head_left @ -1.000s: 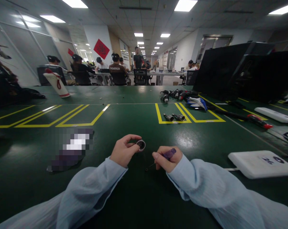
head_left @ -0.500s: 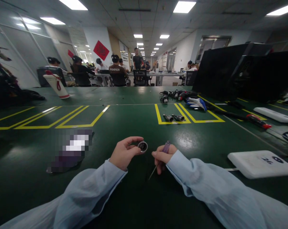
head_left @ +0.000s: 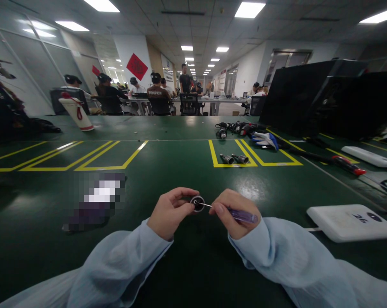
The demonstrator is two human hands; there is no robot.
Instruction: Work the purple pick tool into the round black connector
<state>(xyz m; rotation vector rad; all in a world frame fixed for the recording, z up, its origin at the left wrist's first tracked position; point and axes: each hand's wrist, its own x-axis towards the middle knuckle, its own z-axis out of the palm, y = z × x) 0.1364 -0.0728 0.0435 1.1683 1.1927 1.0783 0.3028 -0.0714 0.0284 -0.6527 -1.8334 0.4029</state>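
My left hand (head_left: 169,211) pinches a small round metal connector (head_left: 197,203) between thumb and fingers, its open end facing me. My right hand (head_left: 233,211) is closed round a thin screwdriver with a purple handle (head_left: 244,216). The screwdriver's metal tip reaches left into the connector's opening. Both hands hover just above the green table (head_left: 187,273) near its front edge, and both arms wear pale blue sleeves.
Two metal connectors (head_left: 233,158) lie in a yellow-taped box further back, with more connectors and a blue-white glove (head_left: 264,139) behind. A white flat device (head_left: 350,221) sits at right, a red-handled tool (head_left: 346,164) beyond, dark monitors at far right. People sit at distant tables.
My right hand turned the screwdriver round from pointing down toward me to pointing left, and brought its tip into the connector. My left hand shifted slightly right and lower with the connector.
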